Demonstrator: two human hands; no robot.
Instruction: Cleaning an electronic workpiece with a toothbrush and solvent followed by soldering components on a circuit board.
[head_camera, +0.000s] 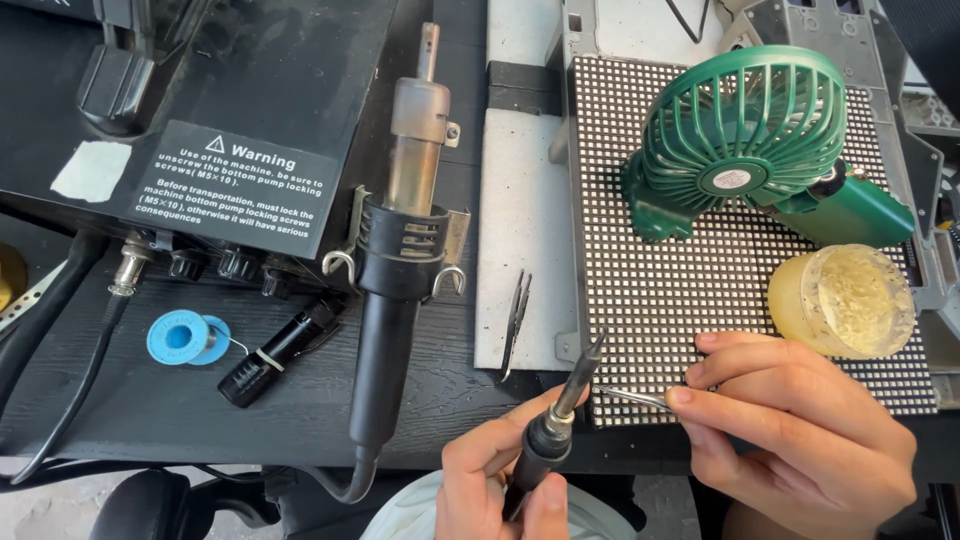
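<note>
Both hands work at the near edge of the LED matrix panel (700, 290), which lies flat on the worktop (160, 400). The left hand (495, 480) has its grip closed around the soldering iron (555, 425), tip touching the panel's lower left corner. The right hand (800, 430) pinches thin tweezers (635, 397) pointing at the same corner. I judge the rework is in progress here; how many points are finished cannot be seen. A second pair of tweezers (515, 320) lies unused nearby.

fan (745, 150) and jar (842, 300) on led panel (690, 290) | spare tweezers (515, 322) left of panel | hot-air gun (400, 250) further left | solder spool (185, 337) far left on tabletop (150, 410)
</note>
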